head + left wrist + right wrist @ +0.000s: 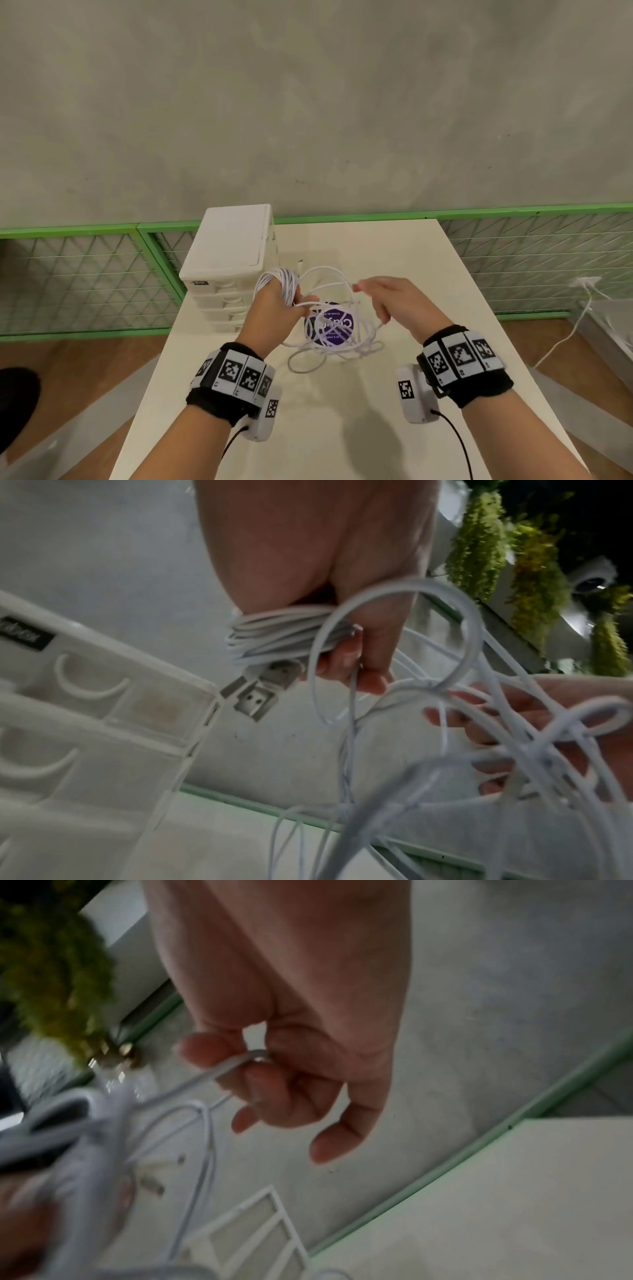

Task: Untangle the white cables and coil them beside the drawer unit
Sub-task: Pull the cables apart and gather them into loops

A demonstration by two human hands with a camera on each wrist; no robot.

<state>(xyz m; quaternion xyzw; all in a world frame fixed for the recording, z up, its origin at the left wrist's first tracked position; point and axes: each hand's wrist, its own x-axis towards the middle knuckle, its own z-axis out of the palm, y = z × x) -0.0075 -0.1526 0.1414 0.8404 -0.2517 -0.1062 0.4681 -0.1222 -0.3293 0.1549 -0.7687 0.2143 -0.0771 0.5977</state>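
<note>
My left hand [277, 305] grips a coil of white cable [279, 282] wound round its fingers, just right of the white drawer unit [229, 263]. In the left wrist view the coil [274, 637] shows with USB plugs [257, 696] hanging beneath it. My right hand [387, 301] pinches a strand of white cable [222, 1069] between thumb and forefinger. Loose tangled loops [339, 335] hang between both hands and trail onto the white table [411, 274].
A round purple-lidded object [330, 325] lies on the table under the loops. A green-framed mesh fence [85, 270] runs behind the table. Another white cord [575, 318] trails on the wooden floor at the right.
</note>
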